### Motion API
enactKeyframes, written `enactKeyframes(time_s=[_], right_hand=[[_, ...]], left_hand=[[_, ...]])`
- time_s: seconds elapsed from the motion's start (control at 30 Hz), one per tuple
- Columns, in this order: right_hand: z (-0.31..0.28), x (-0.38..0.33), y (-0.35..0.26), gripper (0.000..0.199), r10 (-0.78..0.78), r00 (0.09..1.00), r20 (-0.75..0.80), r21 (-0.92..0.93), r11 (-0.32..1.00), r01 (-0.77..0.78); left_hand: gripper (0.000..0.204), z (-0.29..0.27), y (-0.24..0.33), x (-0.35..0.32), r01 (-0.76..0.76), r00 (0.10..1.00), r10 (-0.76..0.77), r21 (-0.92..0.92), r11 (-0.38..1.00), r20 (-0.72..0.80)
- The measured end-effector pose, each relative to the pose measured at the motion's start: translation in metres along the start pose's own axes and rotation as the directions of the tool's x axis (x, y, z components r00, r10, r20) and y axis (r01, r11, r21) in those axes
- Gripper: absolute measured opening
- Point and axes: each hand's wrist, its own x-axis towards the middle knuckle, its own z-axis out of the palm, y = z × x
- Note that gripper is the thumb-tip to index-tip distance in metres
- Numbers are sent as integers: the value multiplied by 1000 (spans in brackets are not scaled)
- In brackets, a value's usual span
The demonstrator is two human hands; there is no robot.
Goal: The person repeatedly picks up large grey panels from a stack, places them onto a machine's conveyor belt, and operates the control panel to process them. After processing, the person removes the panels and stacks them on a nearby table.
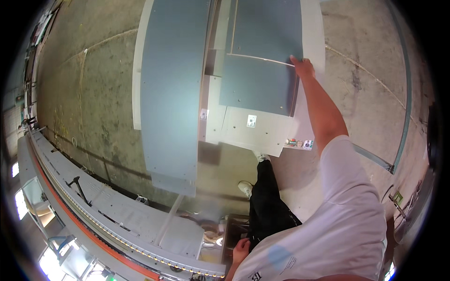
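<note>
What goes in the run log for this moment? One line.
right hand: grips blue-grey panel edge | left hand: low by hip, grip unclear | long panel: alongside

white square label (pixel 251 121) on pale panel | small white label (pixel 204 114) at left | colourful sticker strip (pixel 300 143) at lower corner

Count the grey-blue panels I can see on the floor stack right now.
3. A long panel on the left, an upper panel at top centre, and a lower panel whose edge the right hand grips. More may lie hidden beneath.
</note>
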Motion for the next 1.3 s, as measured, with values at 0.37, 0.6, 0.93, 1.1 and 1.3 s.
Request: enactKeyframes(time_s=[0.37,0.6,0.93,1.1,1.3], right_hand=[[5,74,75,58,38,959,282,335,933,-135],[-3,-36,120,53,-64,811,582,458,850,-261],[-34,-348,139,35,-222,381,897,389,807,-445],[-48,-447,168,43,-219,38,975,213,870,-445],[-99,-397,143,55,-218,452,865,490,565,-664]], left_hand=[[29,-14,15,28,-28,999,28,13,1000,20],[28,-21,74,29,-36,997,45,-145,989,58],[43,-7,223,113,-355,916,383,-692,628,-123],[38,-13,220,97,-275,952,224,-906,321,-210],[25,-14,86,36,-334,942,40,-929,161,-332]])
